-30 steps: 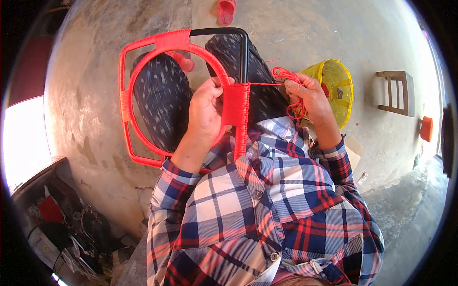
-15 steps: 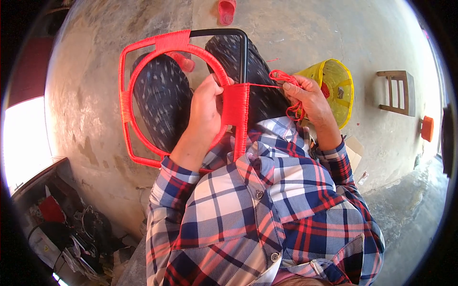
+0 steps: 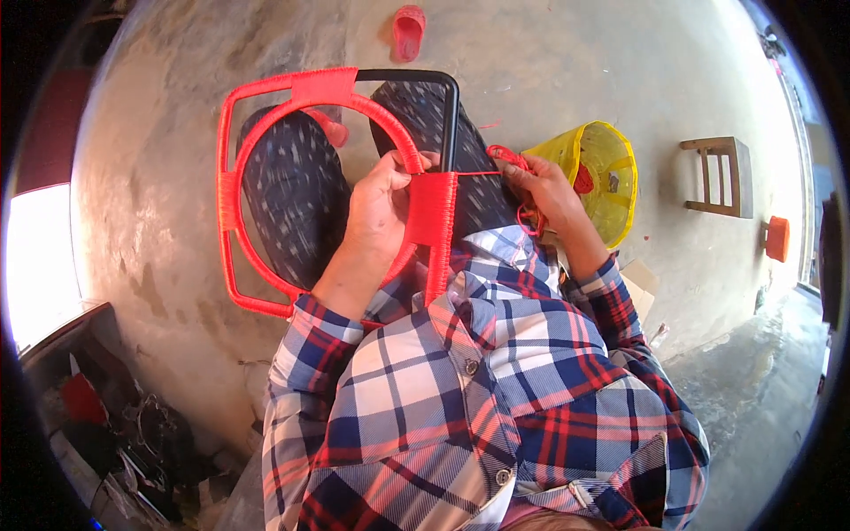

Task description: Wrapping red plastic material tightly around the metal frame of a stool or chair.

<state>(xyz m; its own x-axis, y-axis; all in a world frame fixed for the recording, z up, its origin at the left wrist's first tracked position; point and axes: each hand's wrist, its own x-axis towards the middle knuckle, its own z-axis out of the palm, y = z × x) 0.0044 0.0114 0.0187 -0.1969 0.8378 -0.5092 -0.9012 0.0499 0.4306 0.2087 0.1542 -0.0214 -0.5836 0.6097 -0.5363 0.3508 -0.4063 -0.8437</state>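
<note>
A frame (image 3: 312, 85) of rounded-square outline with a ring inside lies across my lap, mostly wrapped in red cord. Its top right corner is bare black tube. My left hand (image 3: 376, 208) is closed on the ring's right side, with fingertips beside the wide red wrapped band. In my right hand (image 3: 551, 190), to the right of the frame, a small bundle of red cord (image 3: 506, 157) is pinched, with loops hanging below. One strand runs taut from the bundle to the top of the wrapped band at the black tube.
A yellow basket (image 3: 611, 212) lies tipped on its side at my right, with something red inside. Farther right are a wooden stool (image 3: 740, 177) and an orange-red object (image 3: 777, 239). Red slippers (image 3: 408, 34) are on the concrete floor. Clutter (image 3: 146, 434) is piled at lower left.
My right hand has moved slightly left, nearer the frame, with the cord. My left fingers have shifted up at the band's top. The whole view has shifted a little.
</note>
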